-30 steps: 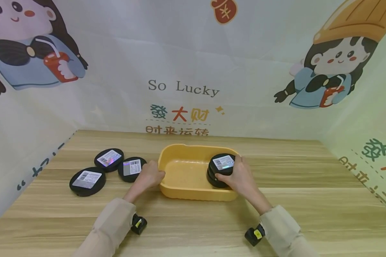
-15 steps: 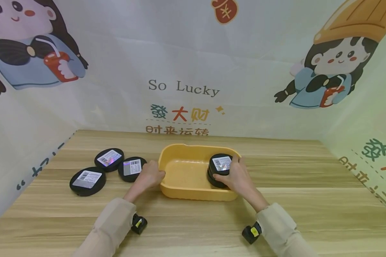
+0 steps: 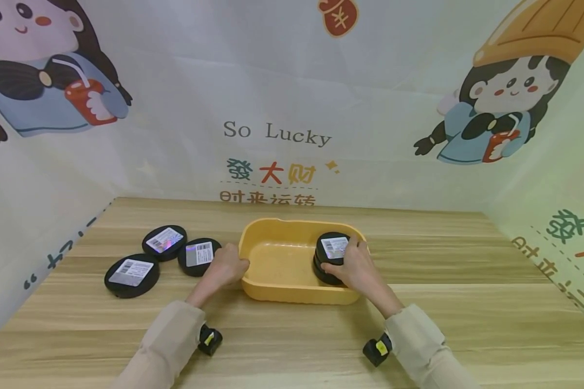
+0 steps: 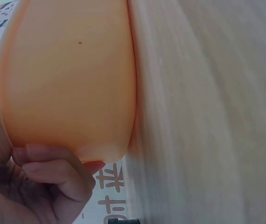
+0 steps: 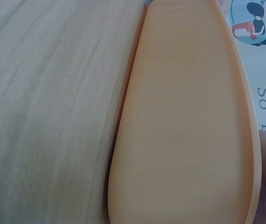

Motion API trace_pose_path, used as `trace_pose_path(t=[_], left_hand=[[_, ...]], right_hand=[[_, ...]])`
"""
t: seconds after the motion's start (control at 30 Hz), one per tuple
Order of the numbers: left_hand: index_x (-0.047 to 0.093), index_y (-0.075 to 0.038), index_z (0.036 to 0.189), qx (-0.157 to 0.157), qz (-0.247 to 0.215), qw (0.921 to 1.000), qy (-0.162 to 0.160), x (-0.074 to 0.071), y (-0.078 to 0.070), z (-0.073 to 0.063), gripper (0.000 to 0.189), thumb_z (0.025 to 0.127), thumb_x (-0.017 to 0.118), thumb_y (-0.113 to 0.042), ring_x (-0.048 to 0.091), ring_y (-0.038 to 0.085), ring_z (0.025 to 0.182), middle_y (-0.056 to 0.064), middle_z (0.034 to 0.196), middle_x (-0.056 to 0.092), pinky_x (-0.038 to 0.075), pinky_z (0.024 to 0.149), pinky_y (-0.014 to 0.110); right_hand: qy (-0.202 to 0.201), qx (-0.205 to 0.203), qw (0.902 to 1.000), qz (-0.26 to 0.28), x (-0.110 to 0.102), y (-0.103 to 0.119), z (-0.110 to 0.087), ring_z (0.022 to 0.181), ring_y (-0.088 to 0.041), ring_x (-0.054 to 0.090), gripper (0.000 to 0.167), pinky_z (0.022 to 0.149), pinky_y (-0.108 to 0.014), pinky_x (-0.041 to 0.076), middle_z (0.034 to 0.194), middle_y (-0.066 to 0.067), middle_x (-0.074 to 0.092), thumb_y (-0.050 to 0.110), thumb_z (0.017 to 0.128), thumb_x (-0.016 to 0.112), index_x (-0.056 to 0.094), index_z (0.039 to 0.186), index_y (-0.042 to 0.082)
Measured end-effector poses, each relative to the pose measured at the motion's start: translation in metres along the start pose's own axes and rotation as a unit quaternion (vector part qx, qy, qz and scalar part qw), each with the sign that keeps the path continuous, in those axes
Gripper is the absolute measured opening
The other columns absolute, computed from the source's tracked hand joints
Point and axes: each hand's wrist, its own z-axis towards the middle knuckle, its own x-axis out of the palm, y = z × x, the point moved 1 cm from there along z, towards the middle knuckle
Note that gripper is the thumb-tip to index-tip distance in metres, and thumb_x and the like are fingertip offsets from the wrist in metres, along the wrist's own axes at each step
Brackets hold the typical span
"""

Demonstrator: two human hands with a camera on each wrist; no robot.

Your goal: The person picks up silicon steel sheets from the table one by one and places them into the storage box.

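A yellow plastic bin stands in the middle of the table. My left hand grips its left rim; in the left wrist view the curled fingers lie against the bin's wall. Inside the bin's right end is a stack of black round discs, and my right hand holds the top disc, which bears a white barcode label. The thumb is on the near side of the stack, with the other fingers at its right edge. In the right wrist view the bin wall hides most of this hand.
Left of the bin lie three more labelled black discs: a near one, a far one and one beside my left hand. The wooden table is bounded by a printed cloth backdrop.
My right hand has shifted slightly left, bringing the top disc more squarely over the disc below. My left hand has stayed on the bin's rim.
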Motion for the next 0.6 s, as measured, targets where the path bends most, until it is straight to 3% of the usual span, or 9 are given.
trace_pose_path(t=[0.6], left_hand=[[0.050,0.001,0.067,-0.002,0.008,1.0000,-0.003,0.000,0.000,0.000,0.010,0.076,0.046,-0.003,0.047,0.016,0.050,0.007,0.059,0.047,0.035,0.043,0.022]], right_hand=[[0.008,-0.011,0.9999,0.009,-0.012,0.000,-0.011,0.113,-0.047,0.039,0.092,0.092,-0.049,0.036,0.125,-0.041,0.030,0.024,0.072,0.072,0.015,0.129,-0.021]])
